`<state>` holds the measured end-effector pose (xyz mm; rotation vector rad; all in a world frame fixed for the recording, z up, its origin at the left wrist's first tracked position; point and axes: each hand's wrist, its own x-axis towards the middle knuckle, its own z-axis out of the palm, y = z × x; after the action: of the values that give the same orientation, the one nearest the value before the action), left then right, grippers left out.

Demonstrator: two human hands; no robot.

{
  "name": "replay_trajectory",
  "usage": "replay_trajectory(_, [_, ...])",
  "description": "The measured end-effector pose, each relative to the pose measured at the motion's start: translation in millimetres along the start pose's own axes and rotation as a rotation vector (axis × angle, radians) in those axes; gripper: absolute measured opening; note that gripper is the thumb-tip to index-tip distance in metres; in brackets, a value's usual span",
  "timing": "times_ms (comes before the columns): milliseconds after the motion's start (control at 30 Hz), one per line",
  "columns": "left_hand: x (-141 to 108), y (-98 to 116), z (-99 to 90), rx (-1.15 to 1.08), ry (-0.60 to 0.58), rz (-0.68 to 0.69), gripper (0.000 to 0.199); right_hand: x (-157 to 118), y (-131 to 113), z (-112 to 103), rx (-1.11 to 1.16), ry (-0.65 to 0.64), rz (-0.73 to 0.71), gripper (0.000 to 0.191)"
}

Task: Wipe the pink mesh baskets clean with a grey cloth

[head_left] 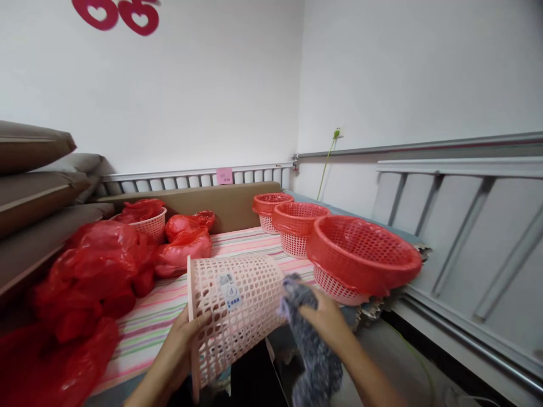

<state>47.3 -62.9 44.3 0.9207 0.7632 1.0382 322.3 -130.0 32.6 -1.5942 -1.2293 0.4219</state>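
A pale pink perforated plastic wastebasket [250,299] lies tipped on its side in front of me, its rim to the left and its base to the right. My left hand [189,333] grips it by the rim, thumb on the outer wall. A printed label [229,291] shows on its side. At the base end, my right hand [322,314] is closed on a fuzzy grey-blue cloth [311,345], whose upper end touches or nearly touches the basket. The rest of the cloth hangs down below the hand.
Three baskets lined with red plastic bags [365,249] stand in a row at right. Bulging red bags [102,265] and another basket [150,226] sit at left on the striped sheet [237,243]. Stacked cushions [38,186] rise far left; a metal railing [462,226] runs along the right.
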Motion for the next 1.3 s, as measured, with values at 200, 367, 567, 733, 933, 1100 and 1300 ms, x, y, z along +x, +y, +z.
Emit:
replay_trajectory(200, [-1.4,-35.1,-12.8,-0.003,-0.004,0.065,0.090,42.6,-39.3,26.1,-0.095,0.339,-0.385,0.054])
replay_trajectory(367, [-0.6,-51.1,-22.6,0.049,-0.036,0.057,0.082,42.7,3.1,101.6,-0.434,0.103,-0.415,0.045])
replay_trajectory(567, [5.4,-28.3,-10.8,0.108,-0.086,0.055,0.064,39.7,40.8,115.0,-0.441,0.163,-0.449,0.043])
replay_trajectory(733, [2.4,-40.0,-8.9,0.020,-0.055,0.028,0.079,57.4,61.6,95.4,-0.406,0.173,-0.409,0.042])
replay_trajectory(933, [-3.8,-36.6,-15.6,0.017,-0.138,0.001,0.084,86.5,25.0,60.5,-0.518,0.154,-0.456,0.042])
replay_trajectory(1100, [-5.3,-42.0,-18.2,-0.021,-0.101,-0.008,0.091,62.8,-69.4,95.9,-0.460,-0.251,-0.943,0.062])
replay_trajectory(1300, [-6.2,-46.0,-23.4,-0.033,-0.056,-0.035,0.097,63.1,-77.6,136.9,-0.439,-0.577,-0.981,0.053])
